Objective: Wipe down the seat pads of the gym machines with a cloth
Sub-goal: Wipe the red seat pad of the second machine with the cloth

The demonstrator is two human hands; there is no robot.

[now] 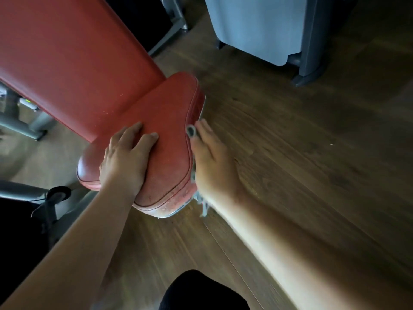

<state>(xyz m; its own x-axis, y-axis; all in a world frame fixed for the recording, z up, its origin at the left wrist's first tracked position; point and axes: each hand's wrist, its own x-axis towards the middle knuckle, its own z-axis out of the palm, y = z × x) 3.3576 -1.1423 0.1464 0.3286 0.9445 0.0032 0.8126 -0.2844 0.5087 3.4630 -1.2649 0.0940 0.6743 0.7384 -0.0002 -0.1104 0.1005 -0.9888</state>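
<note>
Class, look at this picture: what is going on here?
A person is wiping a red gym seat pad. The left hand rests on top of the pad. The right hand presses a grey cloth against the pad's right side edge. Frayed threads of the cloth hang near the wrist.

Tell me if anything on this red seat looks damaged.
The near edge of the seat pad looks scuffed and pale, as if wearing through, and the cloth beside it trails frayed threads.
</note>
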